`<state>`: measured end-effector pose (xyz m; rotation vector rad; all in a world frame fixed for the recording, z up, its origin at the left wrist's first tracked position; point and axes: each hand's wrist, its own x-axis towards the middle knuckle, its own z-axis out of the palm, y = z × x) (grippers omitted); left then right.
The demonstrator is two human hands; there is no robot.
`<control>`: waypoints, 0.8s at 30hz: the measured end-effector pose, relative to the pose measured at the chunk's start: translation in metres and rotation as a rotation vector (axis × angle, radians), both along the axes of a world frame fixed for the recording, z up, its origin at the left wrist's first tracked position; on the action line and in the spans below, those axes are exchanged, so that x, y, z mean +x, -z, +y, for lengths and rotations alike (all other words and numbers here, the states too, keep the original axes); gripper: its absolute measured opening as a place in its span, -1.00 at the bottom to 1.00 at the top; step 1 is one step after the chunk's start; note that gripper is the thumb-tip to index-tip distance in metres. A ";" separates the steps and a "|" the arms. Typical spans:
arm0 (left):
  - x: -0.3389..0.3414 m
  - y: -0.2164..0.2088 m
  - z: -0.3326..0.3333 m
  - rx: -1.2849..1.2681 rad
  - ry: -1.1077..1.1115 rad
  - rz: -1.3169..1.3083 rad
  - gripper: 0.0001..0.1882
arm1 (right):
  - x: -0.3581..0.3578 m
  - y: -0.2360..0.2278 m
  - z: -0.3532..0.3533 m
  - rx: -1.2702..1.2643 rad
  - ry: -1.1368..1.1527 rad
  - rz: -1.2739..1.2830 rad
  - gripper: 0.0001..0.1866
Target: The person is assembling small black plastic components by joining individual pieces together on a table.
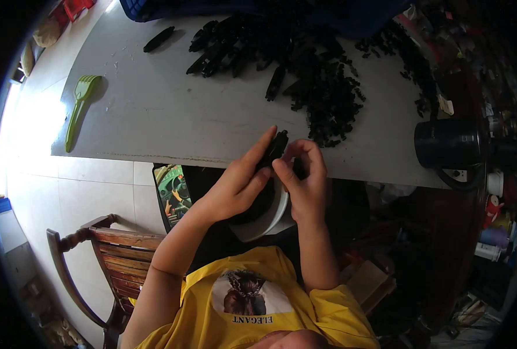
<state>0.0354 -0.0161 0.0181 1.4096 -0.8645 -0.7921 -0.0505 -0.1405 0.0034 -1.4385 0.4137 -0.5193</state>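
My left hand is closed around a long black plastic part, whose far end sticks out past the fingers near the table's front edge. Beside it, my right hand has its thumb and fingers drawn together at the part's right side. Something dark shows in that pinch, too small to make out. Under both hands a white bowl rests at my lap, its inside mostly dark. On the table beyond lie a heap of similar long black parts and a pile of small black pieces.
The grey table carries a green fork-shaped tool at left, single black parts, a blue crate at the back and a dark mug at right. A wooden chair stands at my left, a cardboard box at lower right.
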 end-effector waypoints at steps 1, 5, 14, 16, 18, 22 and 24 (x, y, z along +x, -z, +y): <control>0.000 0.002 -0.001 -0.017 -0.051 -0.083 -0.37 | 0.001 0.003 0.002 -0.248 0.093 -0.075 -0.71; -0.004 0.003 -0.003 -0.026 -0.035 -0.131 -0.35 | -0.006 -0.011 0.008 -0.216 0.057 0.048 -0.83; -0.004 0.002 0.002 -0.057 0.042 -0.033 -0.32 | -0.016 -0.019 -0.003 0.314 -0.141 0.112 -0.87; -0.005 0.002 0.002 -0.032 0.065 0.015 -0.33 | -0.015 -0.019 -0.002 0.225 -0.129 0.111 -0.86; -0.008 0.003 0.001 -0.015 0.063 0.070 -0.35 | -0.018 -0.012 -0.002 0.174 -0.099 0.109 -0.85; -0.008 0.004 0.003 0.002 0.119 0.107 -0.38 | -0.010 -0.017 0.008 0.161 0.118 0.018 -0.82; -0.008 -0.002 0.003 0.028 0.155 0.143 -0.39 | -0.022 -0.016 -0.004 0.178 -0.005 0.064 -0.80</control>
